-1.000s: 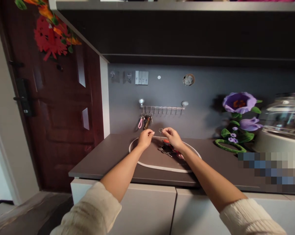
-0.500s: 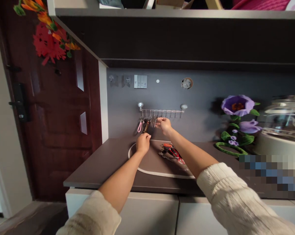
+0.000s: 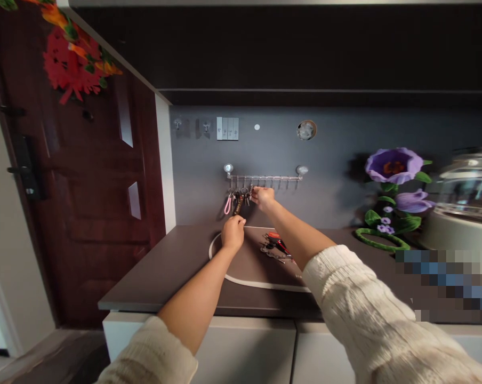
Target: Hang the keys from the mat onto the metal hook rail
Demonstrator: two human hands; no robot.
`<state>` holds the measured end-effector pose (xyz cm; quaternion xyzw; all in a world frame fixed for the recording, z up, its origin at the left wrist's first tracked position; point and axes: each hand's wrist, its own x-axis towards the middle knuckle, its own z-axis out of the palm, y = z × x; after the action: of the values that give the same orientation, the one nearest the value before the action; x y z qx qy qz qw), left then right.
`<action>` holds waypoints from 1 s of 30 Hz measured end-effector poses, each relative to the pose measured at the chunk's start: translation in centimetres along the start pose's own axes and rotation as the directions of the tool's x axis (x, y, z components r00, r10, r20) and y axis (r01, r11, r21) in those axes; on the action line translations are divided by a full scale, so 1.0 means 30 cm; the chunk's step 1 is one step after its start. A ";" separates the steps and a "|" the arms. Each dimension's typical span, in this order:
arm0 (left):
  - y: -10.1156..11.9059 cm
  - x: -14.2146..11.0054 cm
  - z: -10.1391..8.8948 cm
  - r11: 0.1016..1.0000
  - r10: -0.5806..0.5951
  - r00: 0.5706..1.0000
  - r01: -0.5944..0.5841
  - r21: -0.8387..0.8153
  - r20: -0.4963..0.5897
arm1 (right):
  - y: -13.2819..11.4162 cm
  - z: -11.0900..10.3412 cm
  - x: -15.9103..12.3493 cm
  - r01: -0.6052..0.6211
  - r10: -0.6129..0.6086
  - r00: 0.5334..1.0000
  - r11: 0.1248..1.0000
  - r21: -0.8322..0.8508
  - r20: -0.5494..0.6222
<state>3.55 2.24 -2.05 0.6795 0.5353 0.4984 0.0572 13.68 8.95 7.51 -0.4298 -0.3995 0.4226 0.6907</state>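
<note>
A clear hook rail (image 3: pixel 265 178) is fixed to the grey wall, with several sets of keys on its left hooks. Among them hang a pink loop strap (image 3: pixel 227 205) and a dark strap (image 3: pixel 238 205) with gold lettering. My right hand (image 3: pixel 264 198) pinches a small key ring (image 3: pixel 251 192) right at the rail, beside the hanging keys. Just under the dark strap, my left hand (image 3: pixel 233 233) is closed; what its fingers hold is hidden. Below the rail, a bunch of keys (image 3: pixel 273 246) with red and black parts lies on a brown mat (image 3: pixel 249 272).
Purple artificial flowers (image 3: pixel 393 166) and a glass-topped white appliance (image 3: pixel 460 224) stand on the right of the counter (image 3: pixel 153 277). A dark shelf (image 3: pixel 265 48) overhangs the wall. At left is a reddish-brown door (image 3: pixel 93 224) with red and orange decorations (image 3: pixel 75 61).
My right hand has shifted slightly left and up, bringing the key ring closer to the hooks. My left hand has barely moved. The view has tilted down a little.
</note>
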 end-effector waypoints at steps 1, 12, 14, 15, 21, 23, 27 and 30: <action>0.000 0.000 0.000 1.000 0.007 1.000 -0.007 0.003 -0.002 | 0.002 -0.001 0.003 -0.003 0.003 1.000 1.000 0.001 -0.006; -0.012 0.006 0.009 0.998 0.057 0.998 -0.057 0.019 -0.021 | 0.043 -0.017 0.028 -0.030 0.030 1.000 0.999 -0.023 0.000; -0.013 0.006 0.009 0.998 0.057 0.998 -0.057 0.026 -0.019 | 0.050 -0.020 0.028 -0.031 0.032 0.999 0.999 -0.029 0.006; -0.013 0.007 0.009 0.998 0.056 0.998 -0.055 0.028 -0.016 | 0.052 -0.022 0.028 -0.030 0.031 0.999 0.999 -0.032 0.008; -0.015 0.008 0.007 0.997 0.060 0.998 -0.060 0.042 -0.009 | 0.055 -0.033 0.031 -0.016 0.016 1.000 0.998 -0.067 0.003; -0.018 0.006 0.005 0.996 0.078 0.997 -0.078 0.043 -0.003 | 0.053 -0.041 0.027 -0.010 0.011 1.000 0.997 -0.079 0.005; -0.018 -0.003 -0.003 0.990 0.135 0.991 -0.135 0.036 0.026 | 0.042 -0.072 -0.002 0.003 -0.001 1.000 0.995 -0.099 0.018; -0.011 -0.014 -0.011 0.986 0.168 0.984 -0.169 0.007 0.054 | 0.033 -0.113 -0.041 0.015 -0.007 0.998 0.994 -0.110 0.069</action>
<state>3.10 1.90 -2.34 0.7356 0.4770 0.4803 0.0251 16.14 7.21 5.30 -0.4501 -0.4481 0.4107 0.6541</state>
